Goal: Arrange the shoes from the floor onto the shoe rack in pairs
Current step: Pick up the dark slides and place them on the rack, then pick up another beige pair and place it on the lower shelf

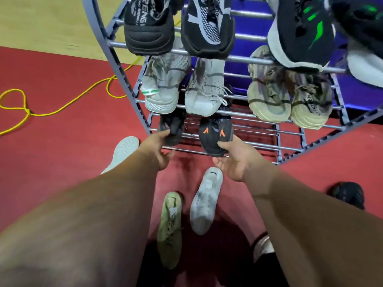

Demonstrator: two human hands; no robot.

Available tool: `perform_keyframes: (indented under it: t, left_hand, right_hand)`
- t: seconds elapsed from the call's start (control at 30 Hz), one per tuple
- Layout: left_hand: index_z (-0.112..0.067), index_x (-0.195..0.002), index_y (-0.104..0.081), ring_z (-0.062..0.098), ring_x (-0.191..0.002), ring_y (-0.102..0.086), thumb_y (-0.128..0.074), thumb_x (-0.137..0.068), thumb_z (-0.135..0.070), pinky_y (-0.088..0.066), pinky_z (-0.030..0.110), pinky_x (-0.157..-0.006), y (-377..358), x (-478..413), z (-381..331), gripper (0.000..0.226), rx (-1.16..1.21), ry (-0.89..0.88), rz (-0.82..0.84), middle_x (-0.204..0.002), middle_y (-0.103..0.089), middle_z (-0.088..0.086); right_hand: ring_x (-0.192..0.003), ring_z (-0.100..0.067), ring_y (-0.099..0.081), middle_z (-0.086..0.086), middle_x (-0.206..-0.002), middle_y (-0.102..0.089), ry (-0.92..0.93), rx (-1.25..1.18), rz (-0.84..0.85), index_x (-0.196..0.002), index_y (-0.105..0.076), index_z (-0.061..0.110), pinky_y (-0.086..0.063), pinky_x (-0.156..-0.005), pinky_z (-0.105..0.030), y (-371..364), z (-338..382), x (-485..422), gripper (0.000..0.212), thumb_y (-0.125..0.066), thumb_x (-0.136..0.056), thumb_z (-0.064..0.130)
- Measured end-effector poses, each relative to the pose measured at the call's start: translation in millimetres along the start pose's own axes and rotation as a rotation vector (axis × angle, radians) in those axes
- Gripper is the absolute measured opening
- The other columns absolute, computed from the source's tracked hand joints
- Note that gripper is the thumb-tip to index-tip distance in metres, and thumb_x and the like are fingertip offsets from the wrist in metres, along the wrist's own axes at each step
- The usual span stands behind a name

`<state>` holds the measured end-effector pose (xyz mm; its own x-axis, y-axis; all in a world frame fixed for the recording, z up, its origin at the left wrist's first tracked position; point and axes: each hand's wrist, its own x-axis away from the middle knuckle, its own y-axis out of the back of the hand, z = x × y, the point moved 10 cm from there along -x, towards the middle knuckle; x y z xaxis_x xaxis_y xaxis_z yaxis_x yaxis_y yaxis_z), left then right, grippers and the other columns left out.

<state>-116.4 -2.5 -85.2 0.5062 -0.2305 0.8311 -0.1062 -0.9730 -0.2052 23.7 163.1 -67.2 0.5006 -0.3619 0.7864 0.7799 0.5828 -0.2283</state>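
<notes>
Hands point(159, 151) point(233, 160) pinch black mesh shoes point(172, 129) point(215, 139) on tubular rack point(278, 139).

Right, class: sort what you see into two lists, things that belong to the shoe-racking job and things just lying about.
Job: left hand, right hand, dark shoe, orange-marked shoe, shoe rack, green shoe, grey shoe, white shoe, black floor shoe.
Lying about: yellow cable, purple surface.

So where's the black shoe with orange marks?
Head view, centre: the black shoe with orange marks sits on the grey rack's lowest shelf, gripped by the right hand, beside the left hand's plain black shoe.
</notes>
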Motion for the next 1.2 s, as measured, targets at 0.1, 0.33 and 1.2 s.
perform_keyframes:
  t: [0.1,0.33,1.2]
  left_hand:
    - [-0.017,-0.110,-0.059,0.017,-0.077,-0.057,-0.059,-0.098,-0.016,-0.051,0.035,-0.099,1.0,-9.0,17.7,0.011,0.058,0.054,-0.052,-0.089,-0.059,0.007]
    - [-0.007,-0.094,-0.063,0.012,-0.061,-0.055,-0.061,-0.097,-0.010,-0.057,0.029,-0.094,23.3,-34.7,20.0,0.005,0.126,0.072,-0.179,-0.074,-0.059,0.007]
    - [-0.005,-0.102,-0.063,0.024,-0.082,-0.067,-0.054,-0.094,-0.001,-0.062,0.034,-0.069,55.4,-34.9,11.7,0.012,-0.213,0.050,-0.062,-0.096,-0.065,0.010]
  right_hand:
    - [-0.084,-0.019,-0.067,-0.001,-0.116,-0.072,0.004,0.020,0.012,-0.123,-0.068,0.037,-0.049,-0.073,-0.031,-3.0,-1.7,-18.0,0.045,-0.049,-0.103,0.002]
    - [-0.082,-0.015,-0.073,0.000,-0.105,-0.074,0.039,-0.132,0.038,-0.127,-0.063,0.027,-0.054,-0.069,-0.028,-30.2,2.4,-46.1,0.031,-0.057,-0.102,0.009]
    - [-0.097,-0.022,-0.074,-0.005,-0.104,-0.075,-0.113,0.502,-0.078,-0.121,-0.063,0.004,-0.059,-0.091,-0.037,-26.4,-51.1,-58.2,0.023,-0.054,-0.100,0.010]
